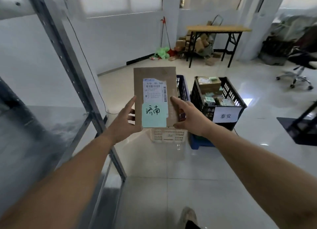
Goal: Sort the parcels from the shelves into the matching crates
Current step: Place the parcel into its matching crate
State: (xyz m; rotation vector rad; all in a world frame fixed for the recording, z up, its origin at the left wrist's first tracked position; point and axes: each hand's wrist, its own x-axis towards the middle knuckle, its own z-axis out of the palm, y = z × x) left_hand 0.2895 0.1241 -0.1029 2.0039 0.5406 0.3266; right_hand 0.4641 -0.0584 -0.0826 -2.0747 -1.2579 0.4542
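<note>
floor (pixel 171 186): pale glossy tiles that reflect daylight. walls (pixel 120 40): white, with frosted windows (pixel 106 1) along the top. left: grey metal shelf frame (pixel 66 66) with a perforated upright. rear: folding table (pixel 217 29), wooden top, black legs, near the wall; cardboard boxes (pixel 200 43) are piled beneath it. long-handled tools (pixel 165 33) lean on the wall left of the table. right: office chair (pixel 296 78) on a star base.

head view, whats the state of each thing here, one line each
parcel, upright, label side showing, held in the air
left hand, grips the parcel's left edge
right hand, grips the parcel's right edge
black crate, nearly full of parcels
white crate, top hidden by the parcel, contents unseen
blue crate, mostly hidden behind the parcel
</note>
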